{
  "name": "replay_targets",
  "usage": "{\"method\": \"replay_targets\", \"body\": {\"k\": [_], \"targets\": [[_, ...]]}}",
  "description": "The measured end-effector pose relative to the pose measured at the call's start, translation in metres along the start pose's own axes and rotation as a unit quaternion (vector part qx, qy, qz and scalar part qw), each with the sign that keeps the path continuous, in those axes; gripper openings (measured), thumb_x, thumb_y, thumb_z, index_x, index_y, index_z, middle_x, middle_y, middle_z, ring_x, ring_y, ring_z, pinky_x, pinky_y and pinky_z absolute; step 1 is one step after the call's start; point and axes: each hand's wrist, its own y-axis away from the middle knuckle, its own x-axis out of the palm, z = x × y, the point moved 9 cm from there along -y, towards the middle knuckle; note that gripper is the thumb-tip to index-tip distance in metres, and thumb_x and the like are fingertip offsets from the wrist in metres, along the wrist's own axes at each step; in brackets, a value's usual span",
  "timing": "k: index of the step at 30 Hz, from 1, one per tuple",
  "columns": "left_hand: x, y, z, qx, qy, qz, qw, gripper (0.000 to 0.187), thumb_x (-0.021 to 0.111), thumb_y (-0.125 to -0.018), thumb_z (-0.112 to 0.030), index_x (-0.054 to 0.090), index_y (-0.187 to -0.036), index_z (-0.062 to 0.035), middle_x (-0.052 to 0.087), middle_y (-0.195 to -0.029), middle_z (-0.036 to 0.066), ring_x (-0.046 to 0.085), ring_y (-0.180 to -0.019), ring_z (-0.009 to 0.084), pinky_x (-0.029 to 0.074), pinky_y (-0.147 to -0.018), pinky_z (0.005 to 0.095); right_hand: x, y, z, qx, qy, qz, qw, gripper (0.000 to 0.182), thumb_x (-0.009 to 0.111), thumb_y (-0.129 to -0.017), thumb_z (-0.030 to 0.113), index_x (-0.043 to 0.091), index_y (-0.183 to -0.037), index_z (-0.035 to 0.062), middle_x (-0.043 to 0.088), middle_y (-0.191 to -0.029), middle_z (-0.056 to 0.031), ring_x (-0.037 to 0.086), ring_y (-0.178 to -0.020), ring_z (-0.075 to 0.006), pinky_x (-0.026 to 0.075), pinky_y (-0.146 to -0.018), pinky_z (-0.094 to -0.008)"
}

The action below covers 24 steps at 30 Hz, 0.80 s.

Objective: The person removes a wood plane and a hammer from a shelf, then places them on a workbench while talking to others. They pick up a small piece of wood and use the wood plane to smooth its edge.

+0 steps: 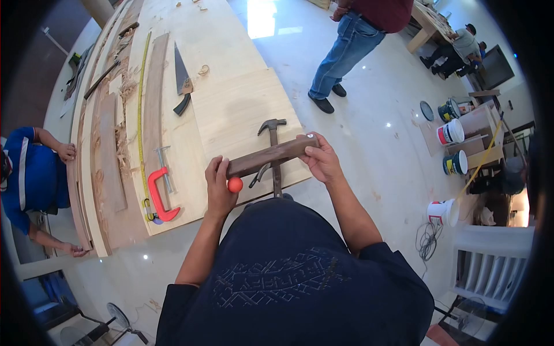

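Held level between my two hands is a dark brown wooden plane body [268, 157]. My left hand [220, 187] grips its left end, beside a small red ball-shaped knob [235, 184]. The fingers and thumb of my right hand [323, 158] close on its right end. Beneath the wooden body a hammer [273, 131] lies on the plywood sheet [248, 95], its head pointing away from me. A dark curved piece [259, 175] shows just below the wood; what it belongs to is unclear.
Left of the sheet's front lie a red clamp [157, 196], yellow tape measure [140, 115] and handsaw [182, 75]. A co-worker in blue [43, 167] holds a long board at the left. Another person [352, 46] stands beyond the bench. Buckets [450, 132] stand at the right.
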Motion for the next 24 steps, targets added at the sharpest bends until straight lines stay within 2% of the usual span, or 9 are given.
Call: {"method": "replay_targets", "body": {"k": [6, 9, 11, 13, 14, 18, 20, 23, 24], "targets": [[-0.002, -0.001, 0.003, -0.040, 0.026, -0.023, 0.999, 0.079, 0.072, -0.072, 0.011, 0.040, -0.142, -0.0020, 0.044, -0.133, 0.022, 0.049, -0.122, 0.0373, 0.046, -0.102, 0.0426, -0.003, -0.001, -0.002, -0.003, -0.052, 0.021, 0.998, 0.040, 0.060, -0.084, -0.006, 0.056, -0.121, 0.0084, 0.057, -0.135, -0.0175, 0.059, -0.120, -0.0270, 0.051, -0.102, -0.0428], [0.001, -0.001, 0.001, -0.051, 0.043, -0.022, 0.998, 0.077, 0.073, -0.073, 0.010, 0.040, -0.142, -0.0018, 0.048, -0.129, 0.020, 0.051, -0.119, 0.0347, 0.046, -0.101, 0.0421, -0.005, 0.000, -0.002, -0.006, -0.057, 0.009, 0.998, 0.039, 0.060, -0.086, -0.003, 0.054, -0.124, 0.0064, 0.061, -0.127, -0.0166, 0.061, -0.117, -0.0269, 0.051, -0.103, -0.0437], [0.003, -0.006, -0.001, -0.063, 0.050, -0.015, 0.997, 0.076, 0.075, -0.074, 0.008, 0.040, -0.142, -0.0011, 0.051, -0.125, 0.018, 0.055, -0.116, 0.0311, 0.048, -0.099, 0.0406, -0.016, 0.001, -0.004, 0.021, -0.017, -0.027, 0.999, 0.036, 0.062, -0.088, 0.002, 0.054, -0.122, 0.0061, 0.064, -0.120, -0.0140, 0.065, -0.108, -0.0245, 0.055, -0.094, -0.0405], [0.016, -0.007, 0.015, -0.133, 0.128, 0.046, 0.982, 0.075, 0.078, -0.075, 0.005, 0.042, -0.140, -0.0002, 0.054, -0.121, 0.015, 0.058, -0.111, 0.0262, 0.051, -0.095, 0.0376, -0.022, -0.006, 0.001, 0.047, 0.044, -0.060, 0.996, 0.034, 0.064, -0.089, 0.009, 0.054, -0.122, 0.0059, 0.066, -0.112, -0.0109, 0.067, -0.098, -0.0216, 0.058, -0.084, -0.0364], [0.024, -0.003, 0.021, -0.169, 0.167, 0.078, 0.968, 0.075, 0.080, -0.075, 0.004, 0.042, -0.140, 0.0002, 0.056, -0.119, 0.014, 0.059, -0.108, 0.0238, 0.052, -0.093, 0.0362, -0.026, -0.007, 0.004, 0.061, 0.084, -0.079, 0.992, 0.033, 0.065, -0.090, 0.012, 0.054, -0.121, 0.0059, 0.066, -0.107, -0.0090, 0.067, -0.092, -0.0198, 0.059, -0.078, -0.0338], [0.042, 0.008, 0.036, -0.271, 0.347, 0.076, 0.894, 0.069, 0.083, -0.078, -0.004, 0.046, -0.136, 0.0012, 0.058, -0.119, 0.013, 0.062, -0.098, 0.0194, 0.055, -0.083, 0.0317, -0.028, -0.006, 0.012, 0.069, 0.166, -0.146, 0.973, 0.031, 0.063, -0.095, 0.021, 0.055, -0.121, 0.0071, 0.066, -0.094, -0.0054, 0.066, -0.073, -0.0145, 0.056, -0.058, -0.0258], [0.039, 0.003, 0.030, -0.296, 0.394, 0.074, 0.867, 0.065, 0.082, -0.080, -0.008, 0.047, -0.134, 0.0017, 0.060, -0.116, 0.010, 0.061, -0.097, 0.0169, 0.055, -0.081, 0.0299, -0.027, -0.007, 0.009, 0.076, 0.174, -0.134, 0.973, 0.031, 0.062, -0.096, 0.022, 0.053, -0.123, 0.0086, 0.065, -0.092, -0.0048, 0.065, -0.072, -0.0140, 0.054, -0.057, -0.0259], [0.031, 0.002, 0.028, -0.375, 0.348, 0.126, 0.850, 0.059, 0.079, -0.086, -0.017, 0.048, -0.133, 0.0026, 0.063, -0.109, 0.008, 0.061, -0.093, 0.0152, 0.053, -0.080, 0.0286, -0.036, -0.010, -0.002, 0.089, 0.197, -0.100, 0.971, 0.034, 0.060, -0.097, 0.024, 0.050, -0.127, 0.0106, 0.064, -0.092, -0.0046, 0.064, -0.070, -0.0145, 0.053, -0.058, -0.0272], [0.029, 0.001, 0.031, -0.362, 0.339, 0.108, 0.861, 0.057, 0.077, -0.088, -0.020, 0.049, -0.132, 0.0029, 0.063, -0.107, 0.008, 0.060, -0.092, 0.0146, 0.052, -0.080, 0.0284, -0.032, -0.010, -0.005, 0.096, 0.205, -0.085, 0.970, 0.035, 0.060, -0.098, 0.024, 0.049, -0.128, 0.0112, 0.064, -0.092, -0.0046, 0.064, -0.070, -0.0149, 0.053, -0.059, -0.0278]]}}
